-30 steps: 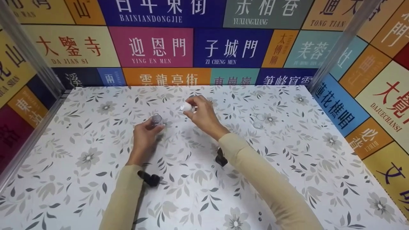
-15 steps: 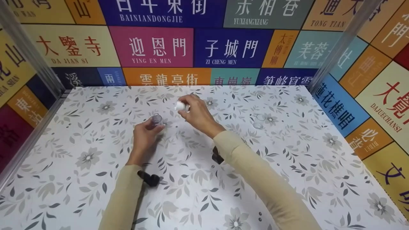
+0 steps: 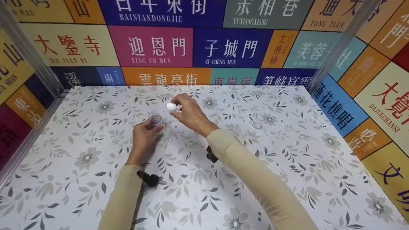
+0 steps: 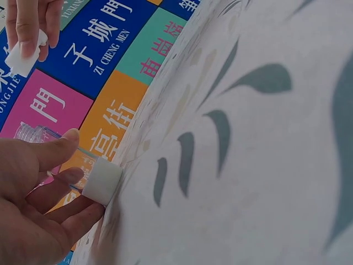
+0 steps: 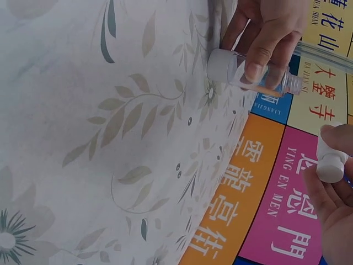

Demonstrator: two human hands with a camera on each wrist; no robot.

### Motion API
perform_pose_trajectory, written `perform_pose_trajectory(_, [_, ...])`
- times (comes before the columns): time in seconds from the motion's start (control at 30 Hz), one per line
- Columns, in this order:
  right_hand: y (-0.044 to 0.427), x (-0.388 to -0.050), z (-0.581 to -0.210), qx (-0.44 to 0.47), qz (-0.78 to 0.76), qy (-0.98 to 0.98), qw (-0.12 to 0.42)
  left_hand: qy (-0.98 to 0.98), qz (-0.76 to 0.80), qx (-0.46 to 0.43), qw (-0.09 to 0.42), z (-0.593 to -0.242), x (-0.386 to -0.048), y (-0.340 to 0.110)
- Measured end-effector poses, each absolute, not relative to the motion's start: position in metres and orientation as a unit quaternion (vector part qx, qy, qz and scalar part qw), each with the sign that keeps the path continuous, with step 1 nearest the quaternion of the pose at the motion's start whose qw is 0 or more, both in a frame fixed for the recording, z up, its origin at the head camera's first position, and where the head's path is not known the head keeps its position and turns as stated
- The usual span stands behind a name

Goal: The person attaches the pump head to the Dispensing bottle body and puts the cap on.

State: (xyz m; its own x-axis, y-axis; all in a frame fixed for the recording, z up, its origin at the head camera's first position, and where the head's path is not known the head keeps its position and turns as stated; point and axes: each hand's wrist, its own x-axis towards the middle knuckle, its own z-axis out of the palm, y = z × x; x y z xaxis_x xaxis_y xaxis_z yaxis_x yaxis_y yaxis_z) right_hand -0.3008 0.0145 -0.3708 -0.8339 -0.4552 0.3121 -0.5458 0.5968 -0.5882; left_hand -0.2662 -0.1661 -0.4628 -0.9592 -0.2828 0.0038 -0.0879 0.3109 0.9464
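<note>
Two-handed hold above a floral-patterned desk point(image 3: 188, 188), left of its midline and nearer the back edge than the front. Your left hand point(image 3: 144, 134) pinches a small clear bottle point(image 3: 156, 120) between thumb and fingers. The bottle stands upright, its white base point(image 4: 103, 181) at the desk surface; its threaded neck point(image 4: 27, 133) is uncapped and points up.

Your right hand point(image 3: 191, 111) has thumb and fingers clamped on a white cap piece point(image 3: 172, 107), held in the air a little nearer the back edge than the bottle and just to its right. The piece is tilted on its side, broad end toward the desk's left edge; the right wrist view shows its narrower rounded end point(image 5: 331, 168). Neck and cap piece are near each other but apart.

Toward the back right corner, well apart from both hands, sits a transparent cover point(image 3: 258, 122); whether it stands or lies, you cannot tell. A wide band of patterned surface separates it from your right sleeve point(image 3: 252, 172), and another runs from your left sleeve point(image 3: 119, 198) to the left edge. Lettered wall panels point(image 3: 151, 46) rise along the back edge, and clear posts point(image 3: 338, 48) stand at both back corners. On your cuffs, black wrist cameras point(image 3: 149, 179) jut inward over the desk between your forearms.
</note>
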Motion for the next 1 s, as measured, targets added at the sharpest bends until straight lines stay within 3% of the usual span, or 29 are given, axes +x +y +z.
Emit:
perform_pose_trajectory(0.3, [0.007, -0.301, -0.37, 0.302, 0.327, -0.894, 0.055, -0.799, -0.586, 0.116, 0.073, -0.464, -0.266, -0.166])
perform_pose_trajectory(0.6, [-0.003, -0.302, -0.368, 0.333, 0.316, -0.886, 0.056, -0.821, -0.554, 0.086, 0.107, -0.464, -0.266, -0.167])
perform_pose_trajectory(1.0, [-0.008, -0.306, -0.372, 0.322, 0.332, -0.885, 0.055, -0.808, -0.573, 0.09, 0.108, -0.466, -0.267, -0.168])
